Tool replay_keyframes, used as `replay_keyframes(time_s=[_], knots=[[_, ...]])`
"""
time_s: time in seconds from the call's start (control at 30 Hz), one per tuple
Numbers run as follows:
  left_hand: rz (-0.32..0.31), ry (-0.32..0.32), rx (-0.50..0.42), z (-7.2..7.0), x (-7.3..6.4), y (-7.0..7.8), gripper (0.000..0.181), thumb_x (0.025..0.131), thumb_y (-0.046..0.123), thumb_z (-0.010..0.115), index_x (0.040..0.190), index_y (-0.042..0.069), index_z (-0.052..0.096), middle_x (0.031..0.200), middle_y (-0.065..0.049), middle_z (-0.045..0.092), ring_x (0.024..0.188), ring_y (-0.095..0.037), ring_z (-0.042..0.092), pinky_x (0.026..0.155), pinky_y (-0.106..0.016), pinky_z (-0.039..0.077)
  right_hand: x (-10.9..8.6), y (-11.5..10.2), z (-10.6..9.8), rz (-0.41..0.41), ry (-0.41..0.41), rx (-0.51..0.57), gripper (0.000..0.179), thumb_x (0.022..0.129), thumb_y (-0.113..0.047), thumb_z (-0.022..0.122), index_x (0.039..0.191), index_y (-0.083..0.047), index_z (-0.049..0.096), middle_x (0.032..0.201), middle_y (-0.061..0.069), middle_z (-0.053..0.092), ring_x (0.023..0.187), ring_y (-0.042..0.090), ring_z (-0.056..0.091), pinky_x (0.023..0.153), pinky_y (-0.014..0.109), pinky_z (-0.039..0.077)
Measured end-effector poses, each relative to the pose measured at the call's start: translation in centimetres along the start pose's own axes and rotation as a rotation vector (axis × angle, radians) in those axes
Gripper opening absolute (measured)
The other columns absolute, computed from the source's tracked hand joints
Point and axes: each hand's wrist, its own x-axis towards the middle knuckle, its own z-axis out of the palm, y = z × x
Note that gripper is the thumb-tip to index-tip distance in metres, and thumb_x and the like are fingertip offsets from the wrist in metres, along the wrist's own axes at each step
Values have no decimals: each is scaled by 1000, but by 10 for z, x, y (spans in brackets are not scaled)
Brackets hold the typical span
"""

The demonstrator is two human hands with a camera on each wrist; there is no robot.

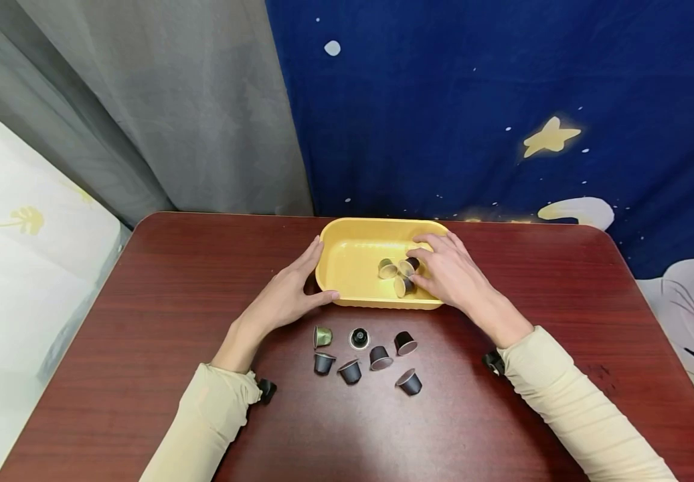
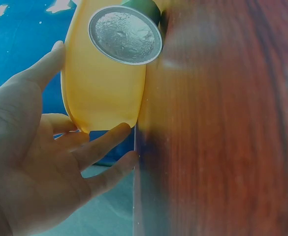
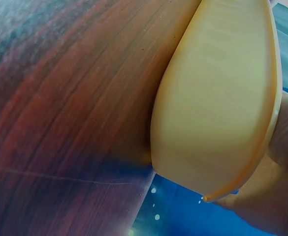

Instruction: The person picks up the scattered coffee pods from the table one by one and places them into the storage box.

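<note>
My left hand (image 1: 289, 291) lies along the left end of a yellow plastic basin (image 1: 347, 294), fingers extended against its end wall. Its thumb rests on the near rim, and the left wrist view shows the fingers spread over the basin's end. Over the basin's right end, my right hand (image 1: 452, 274) reaches inside. Thumb and index finger pinch a dark coffee capsule (image 1: 407, 267) with a pale foil lid. A greenish capsule (image 1: 387, 269) and another foil-topped capsule (image 1: 403, 287) lie beside it. In the right wrist view, the basin's wall hides the right fingertips.
Several dark capsules (image 1: 381, 358) and a green capsule (image 1: 322, 337) lie on the reddish-brown table (image 1: 160, 321) before the basin. One capsule (image 1: 359, 338) stands lid down among them. A grey curtain (image 1: 214, 107) and a blue curtain (image 1: 419, 107) hang behind the far edge.
</note>
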Motion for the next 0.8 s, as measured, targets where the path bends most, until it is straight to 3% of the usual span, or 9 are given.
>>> replay_keyframes(time_s=[0.8], knots=[[1, 1, -4, 1, 1, -1, 101, 88, 62, 64, 161, 17, 11, 165, 10, 2, 149, -18, 20, 117, -45, 27, -1, 1, 4, 68, -20, 11, 33, 79, -25, 79, 108, -10, 75, 129, 17, 61, 127, 35, 50, 116, 54, 18]])
